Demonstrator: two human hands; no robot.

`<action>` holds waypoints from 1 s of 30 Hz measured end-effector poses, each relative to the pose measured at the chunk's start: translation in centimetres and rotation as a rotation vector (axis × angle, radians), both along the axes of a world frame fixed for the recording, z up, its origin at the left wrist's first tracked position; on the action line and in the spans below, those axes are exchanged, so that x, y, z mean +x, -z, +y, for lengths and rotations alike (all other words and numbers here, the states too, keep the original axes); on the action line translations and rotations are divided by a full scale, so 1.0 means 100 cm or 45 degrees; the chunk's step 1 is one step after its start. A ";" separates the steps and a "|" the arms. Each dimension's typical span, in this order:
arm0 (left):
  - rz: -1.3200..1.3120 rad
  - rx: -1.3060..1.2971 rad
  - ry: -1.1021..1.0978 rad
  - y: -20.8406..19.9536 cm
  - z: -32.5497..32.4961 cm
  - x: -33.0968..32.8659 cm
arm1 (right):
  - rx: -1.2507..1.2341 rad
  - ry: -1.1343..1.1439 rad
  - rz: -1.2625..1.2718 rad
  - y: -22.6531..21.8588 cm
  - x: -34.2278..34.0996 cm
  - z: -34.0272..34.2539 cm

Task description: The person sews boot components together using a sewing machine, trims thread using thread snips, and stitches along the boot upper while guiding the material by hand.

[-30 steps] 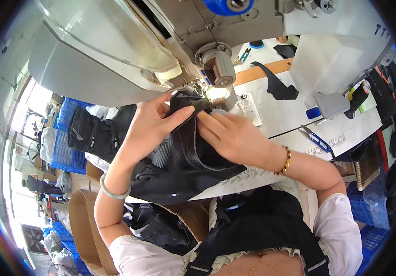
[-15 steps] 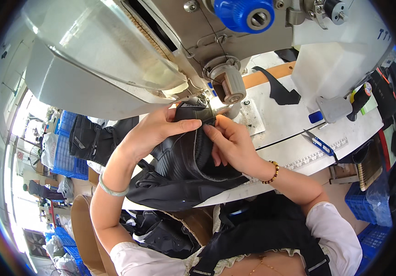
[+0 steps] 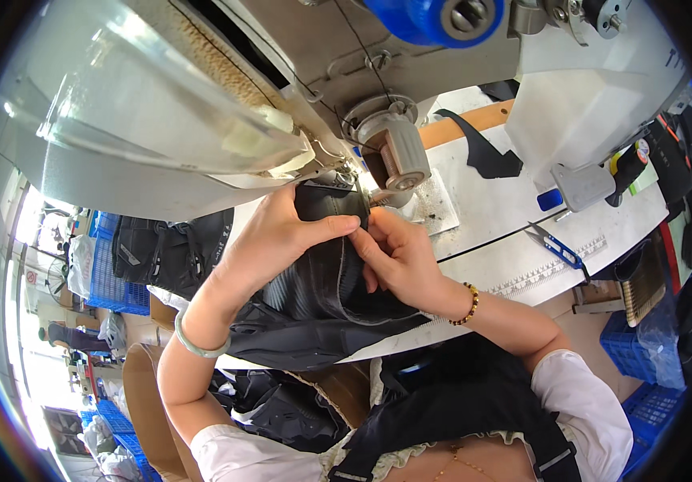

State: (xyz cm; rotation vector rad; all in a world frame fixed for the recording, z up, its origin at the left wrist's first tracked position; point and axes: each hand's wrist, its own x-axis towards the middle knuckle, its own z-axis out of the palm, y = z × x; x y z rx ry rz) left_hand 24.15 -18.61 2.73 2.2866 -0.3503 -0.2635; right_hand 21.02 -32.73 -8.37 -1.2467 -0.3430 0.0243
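A black sewn piece [image 3: 314,277], with smooth and ribbed panels, drapes over the front edge of the white table below the sewing machine [image 3: 314,48]. Its upper edge lies by the needle area, where the machine hides part of it. My left hand [image 3: 285,229] presses on the piece from the left, thumb stretched along a seam and fingers partly hidden behind the material. My right hand [image 3: 398,257] pinches the same edge from the right, with thumb and forefinger together. The two thumbs almost meet at the seam.
Thread snips [image 3: 556,249] lie by a ruler strip [image 3: 551,271] on the right. A black cut piece [image 3: 482,146] rests behind. Left stand black sewn pieces [image 3: 173,249] and a blue crate [image 3: 117,277]; a cardboard box [image 3: 149,402] is below.
The view has shifted slightly, so the machine appears larger and further left. Both hands keep hold of the black piece near the needle, with only small finger movement.
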 end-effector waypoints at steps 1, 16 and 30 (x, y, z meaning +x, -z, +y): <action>0.003 0.003 -0.010 0.000 0.000 -0.001 | -0.024 0.016 -0.020 0.001 0.000 0.000; 0.148 -0.174 0.030 0.000 -0.005 -0.001 | -0.145 0.076 -0.218 0.004 -0.006 0.002; -0.102 -0.026 0.001 0.003 -0.007 -0.008 | -0.160 0.058 -0.079 0.005 -0.009 0.000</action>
